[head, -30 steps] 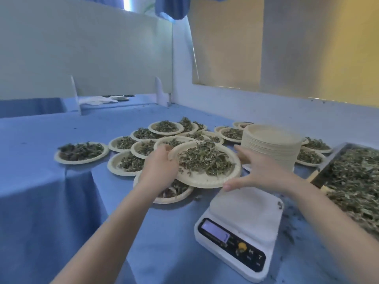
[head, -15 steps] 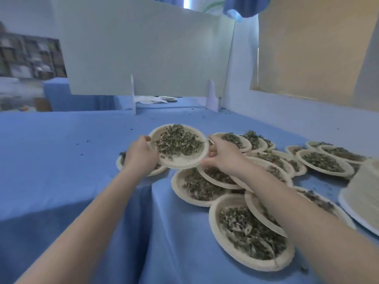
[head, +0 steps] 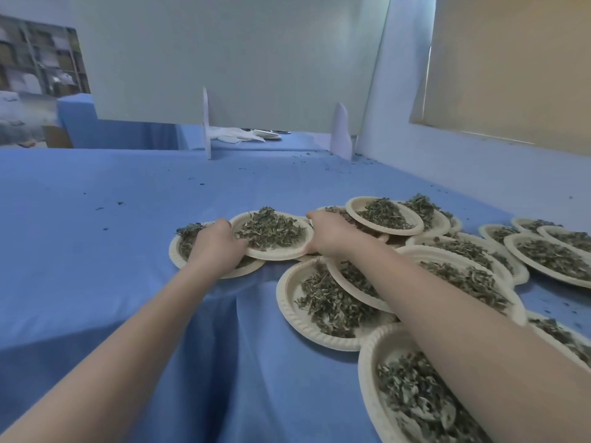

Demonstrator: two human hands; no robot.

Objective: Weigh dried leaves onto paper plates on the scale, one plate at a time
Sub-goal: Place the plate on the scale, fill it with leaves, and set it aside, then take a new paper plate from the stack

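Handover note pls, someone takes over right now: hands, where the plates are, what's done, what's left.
Left hand and right hand both grip the filled plate, one at each rim, setting it over the far-left plate.
Many filled plates overlap on the blue cloth to the right.
Scale and leaf supply are out of view.
Done: this plate is filled and carried over.
Left: let go, go back for the next empty plate.
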